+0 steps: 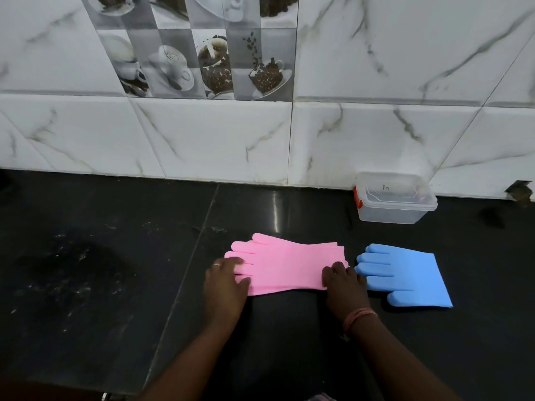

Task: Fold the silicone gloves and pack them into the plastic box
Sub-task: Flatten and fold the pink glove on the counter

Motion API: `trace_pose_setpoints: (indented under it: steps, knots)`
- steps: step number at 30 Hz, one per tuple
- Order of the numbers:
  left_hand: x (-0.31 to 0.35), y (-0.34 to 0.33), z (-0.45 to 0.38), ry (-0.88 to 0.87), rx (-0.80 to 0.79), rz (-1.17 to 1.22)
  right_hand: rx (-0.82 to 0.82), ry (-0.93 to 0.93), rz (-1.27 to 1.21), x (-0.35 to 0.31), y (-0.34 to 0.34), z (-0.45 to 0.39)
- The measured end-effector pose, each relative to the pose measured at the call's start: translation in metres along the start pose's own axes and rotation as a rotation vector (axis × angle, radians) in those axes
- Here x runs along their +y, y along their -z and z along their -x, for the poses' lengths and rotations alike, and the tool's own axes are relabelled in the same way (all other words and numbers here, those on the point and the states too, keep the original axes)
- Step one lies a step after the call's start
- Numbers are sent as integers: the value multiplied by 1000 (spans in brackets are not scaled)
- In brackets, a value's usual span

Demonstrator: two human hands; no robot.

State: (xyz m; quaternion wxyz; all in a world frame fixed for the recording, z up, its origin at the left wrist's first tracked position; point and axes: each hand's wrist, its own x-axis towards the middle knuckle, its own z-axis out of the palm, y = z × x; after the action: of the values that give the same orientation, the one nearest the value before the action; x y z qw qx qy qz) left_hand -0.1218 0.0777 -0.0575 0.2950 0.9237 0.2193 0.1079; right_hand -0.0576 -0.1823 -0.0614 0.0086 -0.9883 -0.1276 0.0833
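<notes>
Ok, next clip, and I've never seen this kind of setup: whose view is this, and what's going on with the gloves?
There is no machine here. A person wears a camera on the head, so the single picture looks forward and down at their own hands. On the black counter lies a pink glove, its fingers pointing left. The left hand rests on its finger end, and the right hand holds its cuff end. A blue glove lies flat to the right, untouched. A clear plastic box with its lid on stands by the tiled wall. Nothing is packed yet.
</notes>
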Motion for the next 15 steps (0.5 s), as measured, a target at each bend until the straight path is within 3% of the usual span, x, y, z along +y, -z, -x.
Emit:
trace_pose_setpoints:
  steps: [4,11,15]
  knots:
    - [-11,1,4,-175,-140,-111,-38,21,-40,5,10,-7]
    - [2,22,-10,-338,-43,-268,-107,-13,-107,21,32,-26]
    - [-2,19,3,-490,-26,-202,-68,-6,-53,20,25,-23]
